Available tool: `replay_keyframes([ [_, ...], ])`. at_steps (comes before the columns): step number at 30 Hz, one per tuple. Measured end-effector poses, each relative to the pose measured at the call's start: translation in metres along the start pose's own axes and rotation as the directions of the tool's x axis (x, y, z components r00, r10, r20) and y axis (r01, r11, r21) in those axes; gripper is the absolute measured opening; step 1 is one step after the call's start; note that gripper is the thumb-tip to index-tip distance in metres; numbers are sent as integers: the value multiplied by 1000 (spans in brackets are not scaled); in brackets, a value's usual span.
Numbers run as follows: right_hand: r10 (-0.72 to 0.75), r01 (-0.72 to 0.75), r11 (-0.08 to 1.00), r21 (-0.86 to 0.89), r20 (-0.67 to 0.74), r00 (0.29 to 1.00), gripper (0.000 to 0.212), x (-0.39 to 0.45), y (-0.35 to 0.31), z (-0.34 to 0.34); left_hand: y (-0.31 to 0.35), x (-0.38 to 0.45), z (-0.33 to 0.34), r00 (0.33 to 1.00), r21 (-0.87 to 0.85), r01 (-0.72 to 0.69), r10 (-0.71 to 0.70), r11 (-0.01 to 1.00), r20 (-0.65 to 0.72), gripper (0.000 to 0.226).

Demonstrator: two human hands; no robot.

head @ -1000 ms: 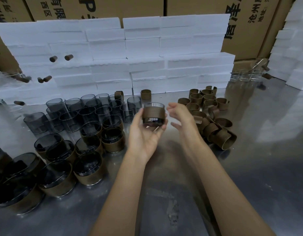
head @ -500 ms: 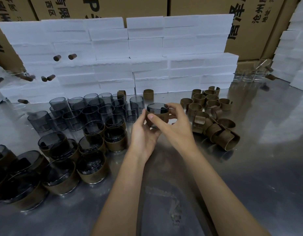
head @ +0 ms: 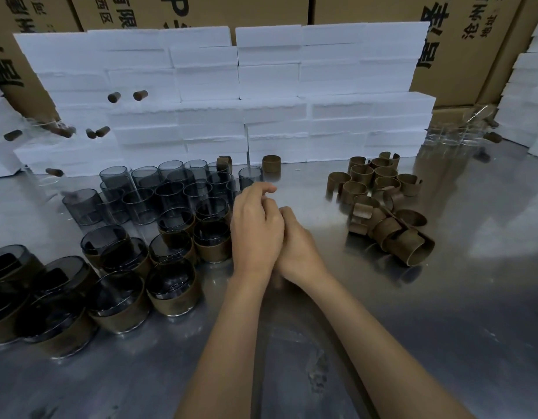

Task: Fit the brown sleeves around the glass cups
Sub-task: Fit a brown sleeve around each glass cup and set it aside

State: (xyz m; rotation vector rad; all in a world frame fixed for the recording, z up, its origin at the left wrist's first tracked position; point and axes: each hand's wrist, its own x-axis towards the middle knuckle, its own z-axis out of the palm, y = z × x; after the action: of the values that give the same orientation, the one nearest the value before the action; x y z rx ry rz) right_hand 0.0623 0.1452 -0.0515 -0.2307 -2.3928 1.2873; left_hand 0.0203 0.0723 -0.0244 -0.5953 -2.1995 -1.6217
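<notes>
My left hand (head: 257, 228) and my right hand (head: 299, 252) are pressed together low over the steel table (head: 443, 297), backs toward me. My left fingers are curled; my right fingers are tucked behind the left hand. No cup shows in either hand, and what lies under them is hidden. Just left of my left hand stand glass cups wearing brown sleeves (head: 211, 240). Bare smoky glass cups (head: 171, 192) stand behind those. A pile of loose brown sleeves (head: 382, 207) lies to the right of my hands.
More sleeved cups (head: 116, 300) crowd the near left. White foam blocks (head: 261, 95) are stacked like a wall at the back, cardboard boxes behind them. One single sleeve (head: 271, 163) stands by the foam. Clear glasses (head: 455, 136) sit far right.
Both hands came down and left, toward the sleeved cups. The sleeved cup held up between them earlier is out of sight behind my left hand.
</notes>
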Motion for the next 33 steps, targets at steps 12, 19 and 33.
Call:
replay_keyframes([
  [12,216,-278,900,337,208,954,55,11,8,-23,-3,7,-12,996,220,30,-49,975,79,25],
  [19,443,-410,677,612,106,890,23,14,12,-37,-13,19,-24,984,591,-37,-73,806,160,42],
  [33,514,-451,564,692,133,847,13,19,12,-41,-18,80,21,921,912,-122,-297,391,251,35],
])
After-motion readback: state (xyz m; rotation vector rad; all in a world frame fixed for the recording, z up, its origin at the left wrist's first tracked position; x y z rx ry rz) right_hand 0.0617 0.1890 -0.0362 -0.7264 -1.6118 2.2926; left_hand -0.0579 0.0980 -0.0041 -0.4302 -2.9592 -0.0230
